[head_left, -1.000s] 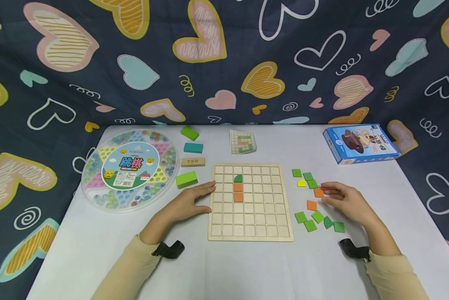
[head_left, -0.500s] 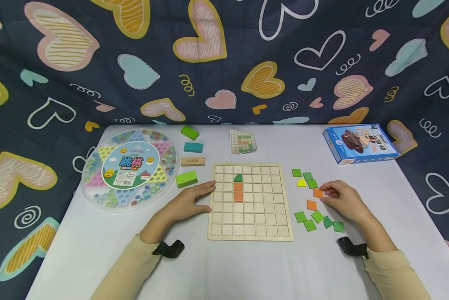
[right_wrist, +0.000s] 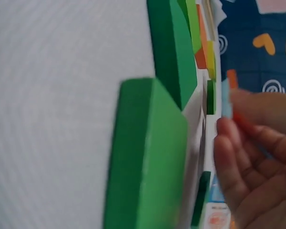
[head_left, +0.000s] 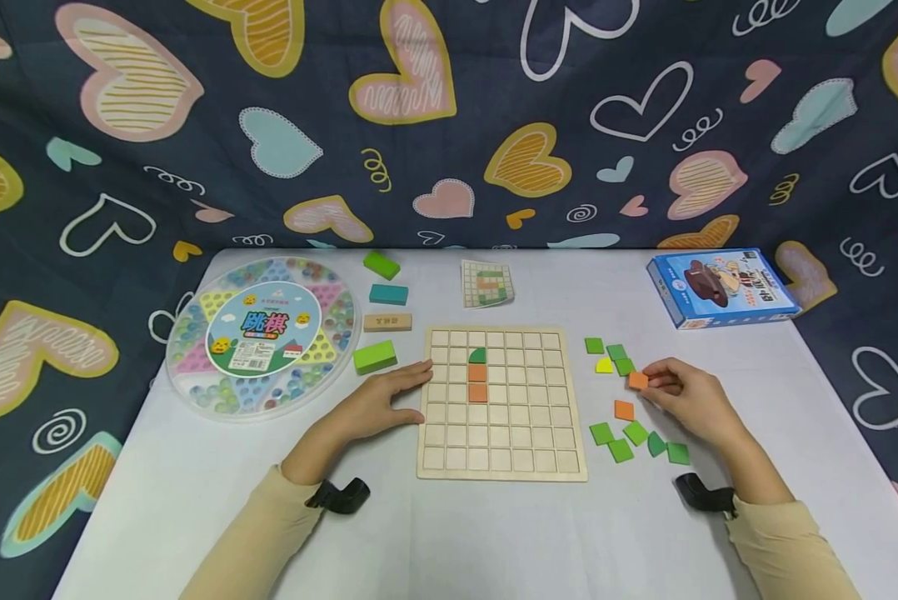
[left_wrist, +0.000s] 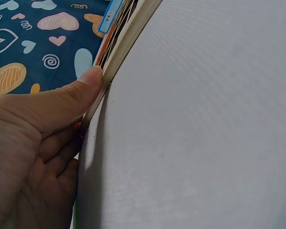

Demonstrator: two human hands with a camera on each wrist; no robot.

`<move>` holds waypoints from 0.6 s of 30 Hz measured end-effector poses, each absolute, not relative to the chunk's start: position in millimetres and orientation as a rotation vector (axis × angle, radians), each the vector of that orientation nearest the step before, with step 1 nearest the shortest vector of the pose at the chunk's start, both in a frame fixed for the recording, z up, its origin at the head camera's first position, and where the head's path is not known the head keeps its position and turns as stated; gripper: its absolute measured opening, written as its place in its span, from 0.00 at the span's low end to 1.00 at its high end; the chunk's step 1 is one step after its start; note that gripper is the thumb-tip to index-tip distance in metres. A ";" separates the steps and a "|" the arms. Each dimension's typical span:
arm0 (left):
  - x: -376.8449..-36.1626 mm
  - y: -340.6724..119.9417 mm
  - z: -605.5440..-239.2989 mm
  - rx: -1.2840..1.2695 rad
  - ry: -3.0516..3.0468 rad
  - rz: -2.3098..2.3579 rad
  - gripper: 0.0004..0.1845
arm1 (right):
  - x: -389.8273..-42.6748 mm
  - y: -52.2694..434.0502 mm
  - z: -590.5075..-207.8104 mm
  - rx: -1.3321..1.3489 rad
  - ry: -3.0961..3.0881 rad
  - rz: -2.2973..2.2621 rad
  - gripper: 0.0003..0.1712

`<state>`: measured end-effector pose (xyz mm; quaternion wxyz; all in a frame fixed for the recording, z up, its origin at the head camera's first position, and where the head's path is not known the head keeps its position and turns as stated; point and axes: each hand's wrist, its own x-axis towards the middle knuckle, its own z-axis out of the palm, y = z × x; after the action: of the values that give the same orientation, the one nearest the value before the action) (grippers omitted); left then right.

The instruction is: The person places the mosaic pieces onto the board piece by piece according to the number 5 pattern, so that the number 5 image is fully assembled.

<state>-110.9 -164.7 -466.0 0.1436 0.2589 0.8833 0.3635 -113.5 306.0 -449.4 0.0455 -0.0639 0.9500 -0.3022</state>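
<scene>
The orange tile (head_left: 637,381) sits at the right of the board, pinched between thumb and fingers of the right hand (head_left: 685,402); whether it is clear of the desk (head_left: 494,537) I cannot tell. Just beside it lies a loose green square (head_left: 625,367), one of seven scattered there with a second orange tile (head_left: 624,410), a yellow piece (head_left: 604,365) and a green quarter-round (head_left: 656,445). On the board (head_left: 516,417), three pieces are in place in the third column from the left: a rounded green piece (head_left: 478,356) and, below it, two orange squares (head_left: 477,375). The remaining cells are bare, so I judge the work to be at an early stage, with most pieces still to be used. The left hand (head_left: 377,407), fingers relaxed and apart, rests at the board's left edge. Between the board's right edge and the loose pieces runs a narrow bare strip, giving a short, unobstructed way across; the near side has wider open room. Beyond the far edge, apart from it, lies a card (head_left: 486,285) showing a coloured grid. The blocks (head_left: 376,357) and the round game (head_left: 261,333) crowd the left, while the blue box (head_left: 722,287) stands well back on the right.
</scene>
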 end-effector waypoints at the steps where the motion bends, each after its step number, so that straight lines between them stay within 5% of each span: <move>1: -111.0 -164.7 -465.8 0.745 2.545 1.049 0.38 | -113.1 304.0 -447.8 -0.197 2.899 -0.932 0.16; 18: -111.5 -165.3 -466.4 0.743 2.541 1.056 0.38 | -106.8 215.7 -421.1 -0.479 2.705 -1.181 0.14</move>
<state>-111.5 -165.3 -466.4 0.1450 0.2579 0.8821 0.3666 -106.8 215.7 -421.1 0.0755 -0.1598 0.9021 -0.3937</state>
